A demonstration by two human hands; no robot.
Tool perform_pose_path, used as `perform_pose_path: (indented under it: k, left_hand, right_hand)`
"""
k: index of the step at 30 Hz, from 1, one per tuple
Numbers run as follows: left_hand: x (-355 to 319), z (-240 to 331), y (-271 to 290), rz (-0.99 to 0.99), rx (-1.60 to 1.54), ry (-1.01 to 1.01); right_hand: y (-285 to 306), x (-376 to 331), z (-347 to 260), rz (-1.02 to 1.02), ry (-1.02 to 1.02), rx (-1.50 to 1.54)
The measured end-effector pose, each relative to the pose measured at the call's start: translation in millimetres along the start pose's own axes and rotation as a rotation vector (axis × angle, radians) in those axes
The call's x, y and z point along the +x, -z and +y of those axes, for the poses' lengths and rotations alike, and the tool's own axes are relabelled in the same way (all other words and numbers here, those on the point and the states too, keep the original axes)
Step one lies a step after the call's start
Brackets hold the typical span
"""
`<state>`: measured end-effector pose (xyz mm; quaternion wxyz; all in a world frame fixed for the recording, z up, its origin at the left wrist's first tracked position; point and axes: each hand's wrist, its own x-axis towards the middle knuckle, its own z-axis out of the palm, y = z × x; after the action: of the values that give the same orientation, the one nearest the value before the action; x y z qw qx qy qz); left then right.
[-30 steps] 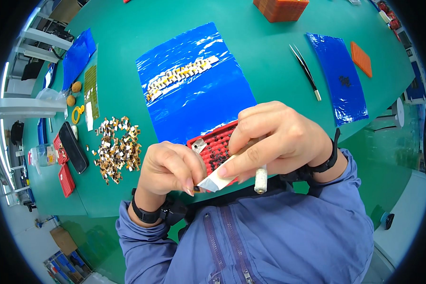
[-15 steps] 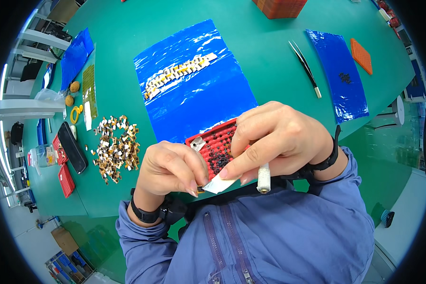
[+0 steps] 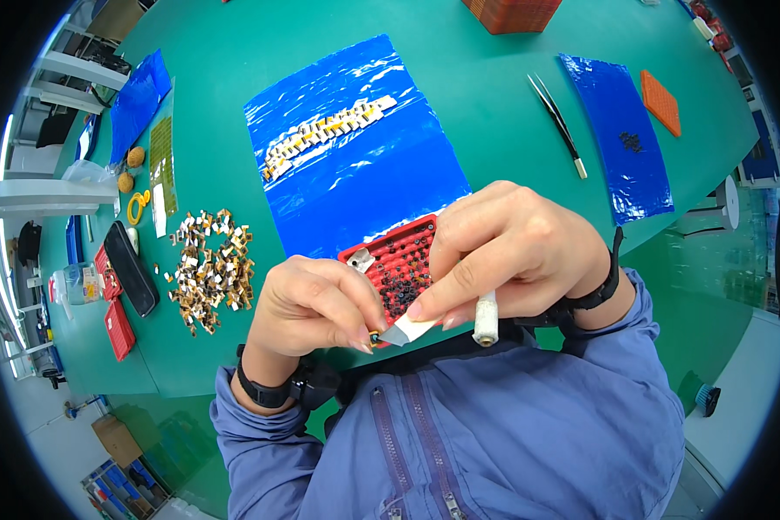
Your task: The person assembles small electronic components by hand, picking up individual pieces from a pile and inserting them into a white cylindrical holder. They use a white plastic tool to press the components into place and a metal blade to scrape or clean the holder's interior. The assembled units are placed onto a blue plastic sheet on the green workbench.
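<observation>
My left hand [image 3: 321,308] is closed in a pinch on a small gold-and-black part [image 3: 374,338] at its fingertips. Between the thumb and fingers of my right hand [image 3: 516,256] is a flat white strip [image 3: 414,329], its greyish tip touching or very near that part. A white-wrapped handle [image 3: 486,321] sticks out below the same hand; whether it joins the strip is hidden. Beneath both hands lies a red ribbed tray [image 3: 400,238] with many small black pieces [image 3: 399,290] and a silvery scrap [image 3: 360,260] in its corner.
Blue film [image 3: 364,191] bears a row of small white-and-gold parts [image 3: 321,134]. A loose pile of similar parts [image 3: 212,273] lies left, beside a black case [image 3: 133,269]. Tweezers [image 3: 559,126], another blue sheet [image 3: 620,147] and an orange tray [image 3: 660,102] lie right.
The white strip has tilted and its tip has shifted slightly up and right, toward the part in my left fingers, which shows more now. Both hands stay nearly in place.
</observation>
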<state>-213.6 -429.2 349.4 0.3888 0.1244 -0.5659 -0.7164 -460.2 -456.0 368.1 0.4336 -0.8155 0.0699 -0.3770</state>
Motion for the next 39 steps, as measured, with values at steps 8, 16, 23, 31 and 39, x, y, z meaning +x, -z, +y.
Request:
perform_pose_path:
  k: [8, 16, 23, 31, 39]
  left_hand:
    - [-0.5, -0.2, 0.7, 0.018, 0.022, 0.001]
    - [0.4, -3.8, 1.3, -0.040, -0.120, 0.024]
    - [0.1, -6.7, 0.4, -0.061, -0.215, 0.063]
    - [-0.3, -6.1, -0.9, -0.064, -0.226, 0.037]
    - [0.6, -5.5, -1.3, -0.064, -0.228, 0.035]
  right_hand:
    - [1.9, 1.5, -0.5, -0.004, 0.006, -0.087]
    - [-0.4, 3.4, 0.1, -0.005, 0.037, -0.098]
    - [-1.3, 3.9, 5.1, -0.011, 0.070, -0.098]
    - [0.4, 3.6, 2.0, -0.010, 0.074, -0.115]
    - [0.0, 3.5, 2.2, -0.011, 0.057, -0.099]
